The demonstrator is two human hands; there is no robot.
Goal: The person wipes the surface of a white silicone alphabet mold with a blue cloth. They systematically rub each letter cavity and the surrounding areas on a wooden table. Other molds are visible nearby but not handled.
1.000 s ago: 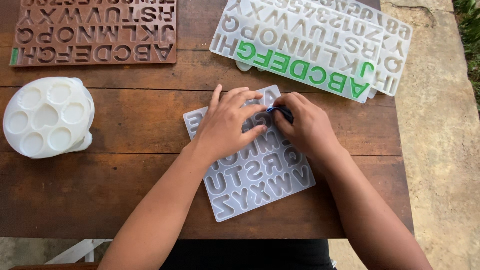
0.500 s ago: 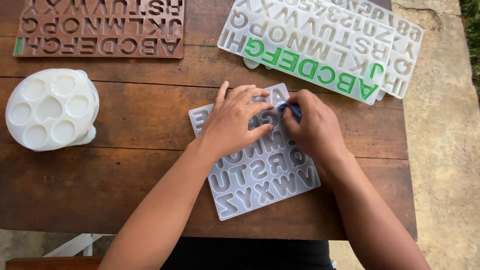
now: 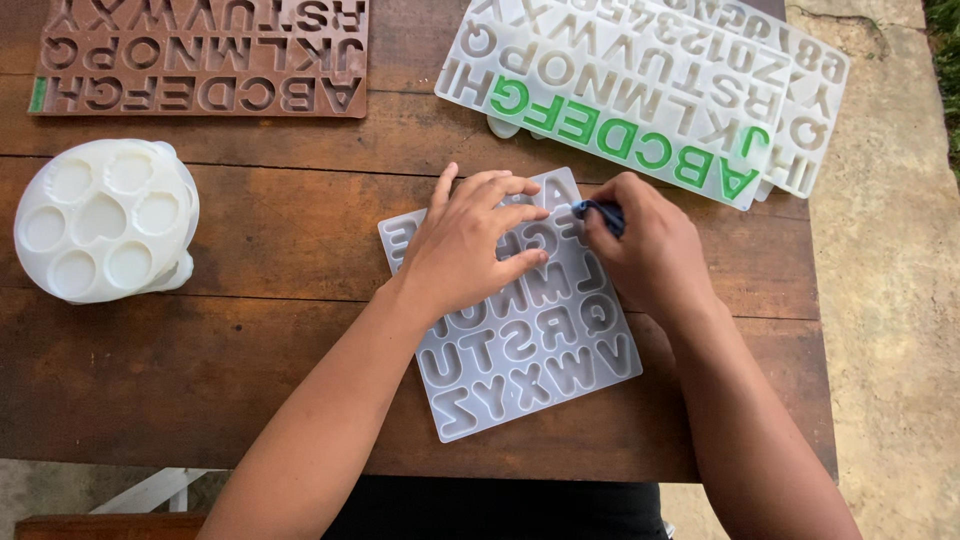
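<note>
A dark wooden plank table (image 3: 250,340) stands outdoors on pale concrete; the left hand (image 3: 470,245) lies spread flat on a translucent white silicone alphabet mould (image 3: 520,330), while the right hand (image 3: 650,245) pinches a small dark blue piece (image 3: 600,212) at the mould's upper edge (barely shifted from a second ago, so the work holds there); beyond lie a green-filled letter mould (image 3: 620,90), a brown one (image 3: 200,60), a round white mould (image 3: 100,220).

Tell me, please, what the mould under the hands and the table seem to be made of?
Mould: probably silicone, translucent whitish with a soft sheen and rounded letter cavities. Table: wood, dark brown and matt, with visible grain and plank seams.
</note>
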